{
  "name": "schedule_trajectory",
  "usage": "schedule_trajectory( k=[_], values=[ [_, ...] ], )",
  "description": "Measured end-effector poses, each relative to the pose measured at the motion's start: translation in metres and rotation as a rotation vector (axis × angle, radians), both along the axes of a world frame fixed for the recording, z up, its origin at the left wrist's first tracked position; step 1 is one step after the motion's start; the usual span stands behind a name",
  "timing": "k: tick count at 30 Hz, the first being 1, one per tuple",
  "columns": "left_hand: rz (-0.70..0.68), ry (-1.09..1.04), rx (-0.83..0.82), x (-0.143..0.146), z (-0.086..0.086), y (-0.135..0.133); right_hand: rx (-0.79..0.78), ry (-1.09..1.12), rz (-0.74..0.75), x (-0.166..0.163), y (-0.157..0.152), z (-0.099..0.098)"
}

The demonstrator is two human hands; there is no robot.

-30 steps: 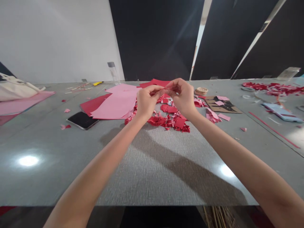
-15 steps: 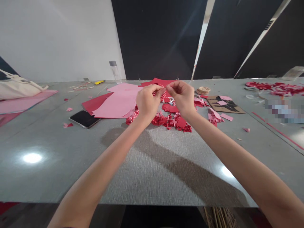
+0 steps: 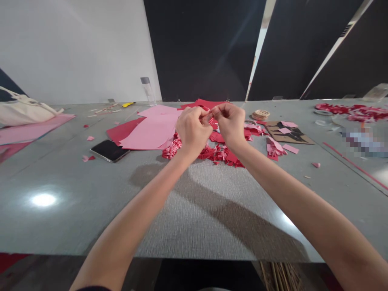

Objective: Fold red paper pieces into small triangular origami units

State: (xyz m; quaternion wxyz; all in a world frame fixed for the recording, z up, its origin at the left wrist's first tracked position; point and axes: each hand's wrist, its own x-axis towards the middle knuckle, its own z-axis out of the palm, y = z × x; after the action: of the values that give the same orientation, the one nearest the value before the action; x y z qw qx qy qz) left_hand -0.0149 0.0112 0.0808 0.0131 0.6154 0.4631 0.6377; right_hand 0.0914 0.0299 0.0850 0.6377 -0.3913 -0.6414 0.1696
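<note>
Closer together than in the prior view, above the grey table (image 3: 60, 218) and just behind the red paper scraps (image 3: 221, 157), the left hand (image 3: 193, 131) and right hand (image 3: 231, 124) close equally near on a small paper strip (image 3: 210, 116), pinched at the fingertips, its long axis too small to tell.

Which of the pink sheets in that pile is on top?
The front pink sheet, overlapping the rear pink sheet and the red sheet, beside the left hand.

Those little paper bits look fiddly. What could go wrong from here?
The small bit of paper pinched between the left hand and right hand looks delicate, so it might tear or slip. If dropped, it could be hard to find among the loose red paper scraps below. The smartphone beside the pink paper sheets could also get covered.
</note>
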Motion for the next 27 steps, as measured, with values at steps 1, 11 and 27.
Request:
schedule_trajectory(
  k=[1, 11, 27],
  values=[
    [-0.005, -0.009, -0.011, -0.001, 0.000, 0.001, -0.002, -0.005, 0.005, 0.000, 0.001, -0.001],
    [-0.184, -0.324, -0.082, -0.022, -0.034, -0.024, 0.003, -0.212, 0.007, 0.035, 0.020, -0.009],
    [-0.251, -0.504, -0.253, -0.031, -0.079, -0.028, -0.330, -1.094, 0.047, 0.062, 0.093, -0.070]
  ],
)
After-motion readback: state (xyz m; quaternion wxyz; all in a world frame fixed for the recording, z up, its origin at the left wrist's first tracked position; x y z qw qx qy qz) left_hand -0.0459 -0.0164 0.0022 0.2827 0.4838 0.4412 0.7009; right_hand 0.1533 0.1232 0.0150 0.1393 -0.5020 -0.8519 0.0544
